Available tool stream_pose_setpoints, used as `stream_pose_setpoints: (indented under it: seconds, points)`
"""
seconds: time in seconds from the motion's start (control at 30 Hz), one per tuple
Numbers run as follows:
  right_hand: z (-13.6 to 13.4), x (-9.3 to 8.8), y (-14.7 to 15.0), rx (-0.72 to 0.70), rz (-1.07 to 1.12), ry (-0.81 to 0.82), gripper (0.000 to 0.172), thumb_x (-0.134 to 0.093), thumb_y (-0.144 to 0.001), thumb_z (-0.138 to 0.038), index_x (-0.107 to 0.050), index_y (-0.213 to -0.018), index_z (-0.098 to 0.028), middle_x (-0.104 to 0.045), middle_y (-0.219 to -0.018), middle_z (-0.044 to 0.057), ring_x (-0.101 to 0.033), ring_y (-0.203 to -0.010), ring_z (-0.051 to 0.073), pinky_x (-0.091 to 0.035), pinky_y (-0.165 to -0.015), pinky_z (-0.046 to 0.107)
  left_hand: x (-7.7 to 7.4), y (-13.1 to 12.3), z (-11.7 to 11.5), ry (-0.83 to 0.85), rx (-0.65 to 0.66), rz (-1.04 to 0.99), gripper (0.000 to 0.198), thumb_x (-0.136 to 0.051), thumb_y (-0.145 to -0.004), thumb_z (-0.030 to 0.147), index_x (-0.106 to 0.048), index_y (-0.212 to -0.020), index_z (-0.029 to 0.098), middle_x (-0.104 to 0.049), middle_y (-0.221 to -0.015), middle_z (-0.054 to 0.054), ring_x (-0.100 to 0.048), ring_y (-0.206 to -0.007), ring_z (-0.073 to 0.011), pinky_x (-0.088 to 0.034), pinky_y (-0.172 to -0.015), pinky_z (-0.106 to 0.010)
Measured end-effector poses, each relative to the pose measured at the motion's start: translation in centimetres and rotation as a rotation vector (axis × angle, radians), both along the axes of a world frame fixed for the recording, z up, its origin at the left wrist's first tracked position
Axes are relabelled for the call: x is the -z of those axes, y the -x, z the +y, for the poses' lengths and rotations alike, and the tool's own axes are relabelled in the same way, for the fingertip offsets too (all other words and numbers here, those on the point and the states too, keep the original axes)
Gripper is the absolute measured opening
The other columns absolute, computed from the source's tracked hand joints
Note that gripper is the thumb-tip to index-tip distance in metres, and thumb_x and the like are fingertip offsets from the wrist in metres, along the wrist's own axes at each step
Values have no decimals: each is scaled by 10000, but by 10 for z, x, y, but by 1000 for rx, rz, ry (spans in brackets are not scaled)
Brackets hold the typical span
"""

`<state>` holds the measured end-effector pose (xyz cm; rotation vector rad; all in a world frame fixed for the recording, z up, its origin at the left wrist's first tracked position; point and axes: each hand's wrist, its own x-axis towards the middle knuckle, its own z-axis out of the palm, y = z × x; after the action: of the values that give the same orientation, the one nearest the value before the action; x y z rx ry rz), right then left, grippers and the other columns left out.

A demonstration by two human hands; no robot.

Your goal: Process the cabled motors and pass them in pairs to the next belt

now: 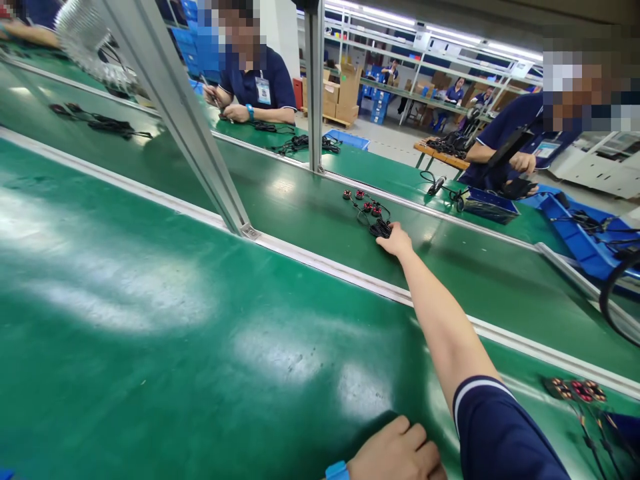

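Note:
My right hand (396,241) reaches far out over the dark green conveyor belt, fingers closed around a coiled bundle of black cables (380,229). Several small round parts with red and copper-coloured windings, like small motors (371,209), lie on the belt just beyond it, joined to the bundle by thin wires. Low in the view, my left hand (395,453), with a blue band at its wrist, rests on the green worktop (200,373). Its fingers are curled in and nothing shows in them; the fingertips are hidden.
More wound parts (575,389) with leads lie at the right edge. A metal post (175,113) slants up from the belt's near rail (330,263). Another cable bundle (107,125) lies further left. Co-workers sit across the belt, near a blue bin (580,240) of cables.

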<state>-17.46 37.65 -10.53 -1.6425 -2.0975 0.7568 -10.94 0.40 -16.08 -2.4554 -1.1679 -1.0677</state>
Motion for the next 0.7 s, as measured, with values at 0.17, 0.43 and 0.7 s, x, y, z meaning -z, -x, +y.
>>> stream_pose_setpoints:
  seconds: [0.17,0.43,0.7]
  points:
    - [6,-10,-23,6,288,132,543,-612,-735,-246,-444,-1251,-219,-656,-981,40,-674,-808,156,-615,-638,290,-16,6,-3,30,50,93,116,-618,-962,293,-568,-928,194,-478,-666,61,-416,-549,-105,-255,-546,-279]
    - [-9,-34,-46,11,550,47,648,-569,-713,-240,-471,-1353,-211,-652,-918,11,-649,-698,104,-512,-492,156,-33,12,-8,24,88,56,158,-573,-981,262,-600,-1134,232,-465,-668,58,-401,-541,-104,-278,-551,-282]
    - [-42,-70,-102,-17,302,-169,632,-656,-655,-208,-655,-1287,-202,-692,-991,51,-550,-508,89,-562,-574,293,-40,13,-13,112,132,72,262,-554,-989,270,-550,-1242,204,-492,-727,42,-447,-617,-122,-331,-622,-294]
